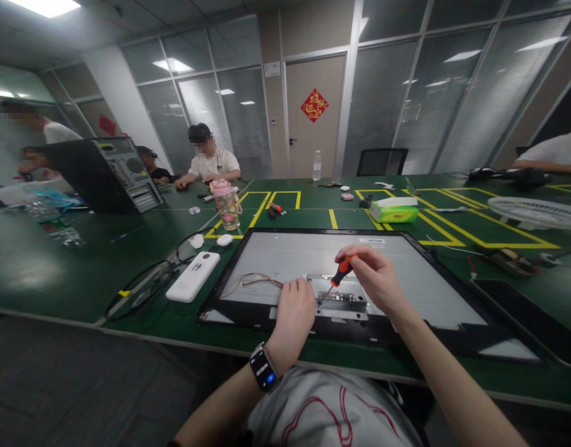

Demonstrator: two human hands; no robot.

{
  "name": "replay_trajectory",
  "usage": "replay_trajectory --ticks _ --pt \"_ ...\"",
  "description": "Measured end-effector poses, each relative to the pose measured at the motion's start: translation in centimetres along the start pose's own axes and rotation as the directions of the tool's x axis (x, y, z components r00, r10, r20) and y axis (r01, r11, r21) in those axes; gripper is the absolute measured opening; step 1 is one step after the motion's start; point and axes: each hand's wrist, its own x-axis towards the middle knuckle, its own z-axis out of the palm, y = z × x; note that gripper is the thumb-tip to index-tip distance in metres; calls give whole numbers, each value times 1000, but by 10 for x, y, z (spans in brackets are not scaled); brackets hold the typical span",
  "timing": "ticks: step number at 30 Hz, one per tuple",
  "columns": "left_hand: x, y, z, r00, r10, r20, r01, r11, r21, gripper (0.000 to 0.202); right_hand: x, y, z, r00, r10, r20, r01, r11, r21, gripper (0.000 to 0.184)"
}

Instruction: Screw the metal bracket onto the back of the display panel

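Note:
A flat display panel with a black frame lies back side up on the green table in front of me. A metal bracket sits at its near middle. My right hand is closed around the handle of a red and black screwdriver. The screwdriver is tilted, its tip down at the bracket's left part. My left hand, with a watch on the wrist, rests at the bracket's left end, fingers bent and close together. Its fingertips are hidden. Thin wires run over the panel towards that hand.
A white power bank and a coiled black cable lie left of the panel. Beyond stand a pink-lidded bottle and a green tissue pack. A computer case stands far left. Several people sit around the table.

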Motion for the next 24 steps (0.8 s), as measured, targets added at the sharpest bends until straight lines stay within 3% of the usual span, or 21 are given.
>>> replay_trajectory --ticks 5,10,18,24 --pt "0 1 -2 1000 -1 6 1 1000 -10 25 1 2 -3 999 27 -24 -25 998 54 10" --pt "1 2 -2 999 1 -34 -2 999 -46 20 1 2 -3 993 115 -10 -114 992 61 25" --pt "3 3 -2 999 40 -31 -35 988 147 15 0 -3 2 987 141 80 -151 980 132 29" --pt "4 4 -8 998 65 6 -65 983 173 16 -2 5 -4 995 101 26 -101 995 22 25"
